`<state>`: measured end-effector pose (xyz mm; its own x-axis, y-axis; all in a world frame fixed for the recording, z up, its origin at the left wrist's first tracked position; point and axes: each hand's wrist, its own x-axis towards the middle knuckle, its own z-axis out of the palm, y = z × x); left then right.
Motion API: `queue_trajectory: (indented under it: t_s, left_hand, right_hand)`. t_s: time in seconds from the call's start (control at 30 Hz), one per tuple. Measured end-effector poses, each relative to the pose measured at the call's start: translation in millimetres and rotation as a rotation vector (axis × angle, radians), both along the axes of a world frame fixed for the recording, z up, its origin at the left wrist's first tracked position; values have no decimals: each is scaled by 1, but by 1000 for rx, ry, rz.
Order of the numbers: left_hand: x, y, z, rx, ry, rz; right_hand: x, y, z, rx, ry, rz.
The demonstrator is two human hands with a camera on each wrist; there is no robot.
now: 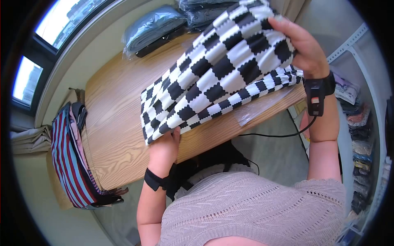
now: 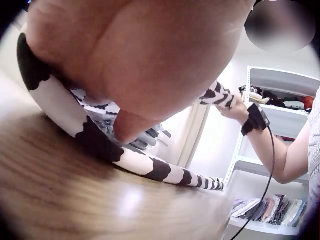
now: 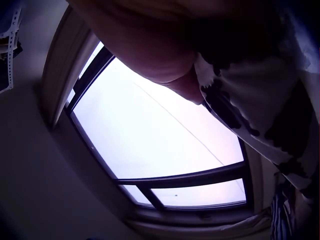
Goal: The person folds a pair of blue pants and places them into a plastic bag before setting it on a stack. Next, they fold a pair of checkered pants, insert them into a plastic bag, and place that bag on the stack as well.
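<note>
Striped clothes (image 1: 67, 156) sit beside the desk's (image 1: 111, 98) left end; a clear bag (image 1: 154, 28) holds folded grey fabric. The left grip (image 1: 164, 148) pinches the checkered cloth's (image 1: 217, 74) near corner; over the desk it slants up to the right grip (image 1: 305, 47), clasping its raised end. Shelves (image 1: 349, 43) hold bagged clothes (image 1: 361, 168). The right wrist view shows more window (image 3: 155, 125) than the head view.

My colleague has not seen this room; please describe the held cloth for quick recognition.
Find the brown wooden table. Above it, the right hand holds the black-and-white cloth. Unlike the blue-and-red striped cloth to the left, it has wavy-edged checks.
</note>
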<state>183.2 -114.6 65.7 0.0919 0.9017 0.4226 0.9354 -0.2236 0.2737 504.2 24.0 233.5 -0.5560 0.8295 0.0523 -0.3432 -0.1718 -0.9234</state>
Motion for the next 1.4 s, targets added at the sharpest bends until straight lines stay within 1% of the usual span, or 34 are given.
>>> queue_trajectory:
  t_s: [0.03,0.07,0.1,0.13,0.2,0.23,0.27,0.33,0.4,0.43,0.47,0.53,0.63,0.67,0.73,0.77,0.8,0.87,0.9,0.93,0.97,1.0,1.07,1.1,1.13,1.2,1.23,1.27,1.3,1.33,1.37,1.4]
  left_hand:
    - [-2,0,-1,-110,-15,17]
    - [-5,0,-3,-222,-28,34]
    - [-12,-2,-8,-196,-54,18]
    - [-15,-5,1,-349,-195,56]
    - [-37,-11,-13,-216,-87,1]
    - [-38,-18,-3,-320,-152,83]
    - [-42,-23,3,-349,-175,110]
    - [-74,-32,-18,-207,-67,100]
    - [-100,-44,-20,-219,30,103]
    - [-107,-49,-18,-204,-8,149]
    - [-117,-51,-19,-260,-7,194]
    - [-140,-59,-30,-365,-41,218]
    - [-148,-63,-31,-409,-27,176]
    - [-145,-67,-28,-410,-25,174]
    - [-97,-66,19,-494,-80,187]
    - [-77,-64,44,-638,22,233]
    - [-63,-60,57,-641,20,232]
    - [-36,-50,75,-588,-315,2]
    - [-15,-41,80,-522,-319,-77]
    - [6,-29,83,-451,-320,-156]
    - [23,-17,79,-330,-233,-237]
    - [38,-5,71,-209,-144,-321]
    - [61,15,51,-255,-48,-307]
    - [71,20,43,-282,66,-276]
    - [76,25,34,-289,107,-255]
    - [81,35,20,-327,87,-178]
    - [80,36,21,-342,99,-182]
    - [77,39,19,-343,97,-185]
    - [73,40,15,-324,58,-213]
    - [70,41,12,-304,19,-239]
    - [69,41,17,-314,-55,-223]
    - [67,43,16,-315,-56,-218]
  right_hand:
    - [8,-1,-9,17,-45,-22]
    - [15,0,-26,-39,-13,-38]
    - [16,-2,-40,-68,-13,-40]
    - [13,-7,-52,-98,-13,-41]
    - [-2,-17,-77,-141,29,-106]
    - [-9,-22,-85,-160,51,-83]
    - [-17,-25,-96,-207,81,-78]
    - [-34,-34,-113,-231,40,-114]
    - [-51,-41,-128,-236,32,-78]
    - [-62,-45,-138,-253,-41,-127]
    - [-70,-48,-140,-196,-29,-42]
    - [-80,-43,-167,-76,-223,45]
    - [-87,-44,-176,-55,-273,55]
    - [-88,-45,-178,-57,-271,54]
    - [-88,-44,-180,-40,-278,10]
    - [-88,-42,-181,-41,-278,7]
    - [-88,-41,-182,-20,-316,-12]
    - [-89,-42,-183,-6,-358,-11]
    - [-91,-43,-182,-51,-276,-30]
    - [-92,-43,-180,-93,-195,-51]
    - [-92,-44,-177,-150,-182,-48]
    - [-93,-45,-175,-145,-186,-42]
    - [-92,-47,-172,-220,-187,-100]
    - [-93,-47,-177,-243,-110,-97]
    - [-93,-47,-176,-264,-33,-95]
    - [-76,-61,-153,-195,-289,-96]
    - [-61,-64,-156,-97,-308,-92]
    - [-43,-68,-150,146,-448,-190]
    - [-20,-69,-139,265,-575,-273]
    - [0,-69,-138,442,-672,-420]
    - [18,-65,-138,625,-763,-565]
    - [33,-60,-144,625,-762,-561]
